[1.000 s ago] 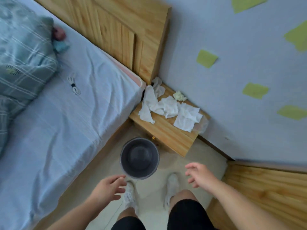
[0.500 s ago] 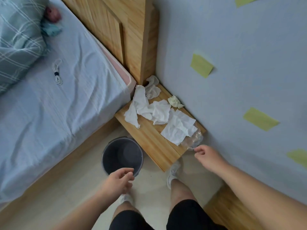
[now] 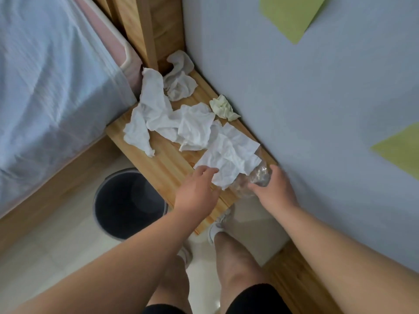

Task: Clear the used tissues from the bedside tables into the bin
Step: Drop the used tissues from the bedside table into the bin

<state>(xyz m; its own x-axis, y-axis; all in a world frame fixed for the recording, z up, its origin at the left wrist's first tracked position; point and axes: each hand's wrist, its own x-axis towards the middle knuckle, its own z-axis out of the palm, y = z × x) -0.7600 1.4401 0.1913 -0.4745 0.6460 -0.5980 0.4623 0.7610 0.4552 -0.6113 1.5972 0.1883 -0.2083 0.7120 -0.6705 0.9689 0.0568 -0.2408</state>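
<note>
We had our left hand [image 3: 197,193] over the near end of the desk [image 3: 167,164], its fingers [image 3: 205,172] loosely bent, tips touching the edge of the nearest tissue [image 3: 229,155] and holding nothing. That tissue lay just ahead and rightward, draped over clear plastic [image 3: 260,175] that our right hand [image 3: 275,191] curled around. The other tissues [image 3: 192,125] trailed toward the headboard [image 3: 145,30]. The bin [image 3: 127,202] stood left of the desk, nearer the left hand.
</note>
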